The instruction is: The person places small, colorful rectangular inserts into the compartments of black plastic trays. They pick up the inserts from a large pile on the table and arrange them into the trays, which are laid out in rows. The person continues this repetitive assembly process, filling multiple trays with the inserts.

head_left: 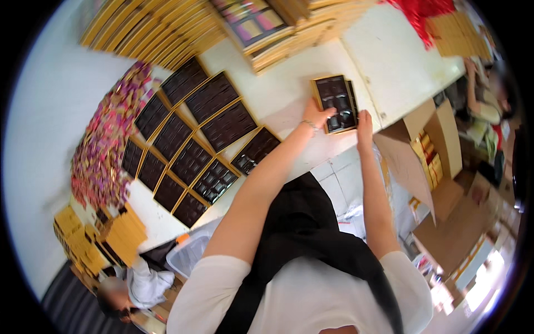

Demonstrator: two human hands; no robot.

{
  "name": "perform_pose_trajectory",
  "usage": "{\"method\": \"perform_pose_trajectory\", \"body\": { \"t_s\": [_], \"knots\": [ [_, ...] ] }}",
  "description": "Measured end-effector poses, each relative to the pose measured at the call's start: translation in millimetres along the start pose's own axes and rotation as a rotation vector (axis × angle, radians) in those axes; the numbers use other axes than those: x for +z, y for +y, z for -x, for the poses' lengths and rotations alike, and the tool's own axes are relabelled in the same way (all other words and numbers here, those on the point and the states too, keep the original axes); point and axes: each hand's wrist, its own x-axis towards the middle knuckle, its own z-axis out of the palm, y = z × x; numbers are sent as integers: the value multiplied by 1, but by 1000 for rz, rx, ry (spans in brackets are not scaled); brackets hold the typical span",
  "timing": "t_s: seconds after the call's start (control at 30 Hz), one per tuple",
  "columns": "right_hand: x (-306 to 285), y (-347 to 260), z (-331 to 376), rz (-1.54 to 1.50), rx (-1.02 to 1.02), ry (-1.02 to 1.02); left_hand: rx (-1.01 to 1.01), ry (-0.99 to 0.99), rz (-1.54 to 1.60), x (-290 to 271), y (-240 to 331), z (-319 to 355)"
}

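Note:
A gold-edged box with a dark brown compartment tray (335, 92) is between my two hands at the front edge of the white table. My left hand (318, 116) grips its left side, thumb over the tray and fingers hidden behind the wall. Against the lower right corner of the box, my right hand (364, 123) presses with its fingers close together. Another dark tray edge (351, 92) shows along the right side, beside or under the box; I cannot tell which. To the left, several similar gold boxes with dark trays (229, 125) lie in rows on the table.
Beyond the rows, wooden trays (150, 33) are stacked high. A heap of small wrapped pieces (105, 150) lies at the left. An open carton (400, 161) with gold packs stands at the right. Co-workers sit at lower left (146, 284) and far right (484, 106).

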Motion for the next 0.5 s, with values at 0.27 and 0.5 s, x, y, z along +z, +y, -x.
{"method": "perform_pose_trajectory", "body": {
  "t_s": [0.27, 0.5],
  "knots": [
    [22, -42, 46, -190, 537, -353, -178, -14, 15, -70, 18, 29],
    [7, 1, 89, -636, 679, -584, -37, -500, -989, -169, -3, 99]
  ]
}}
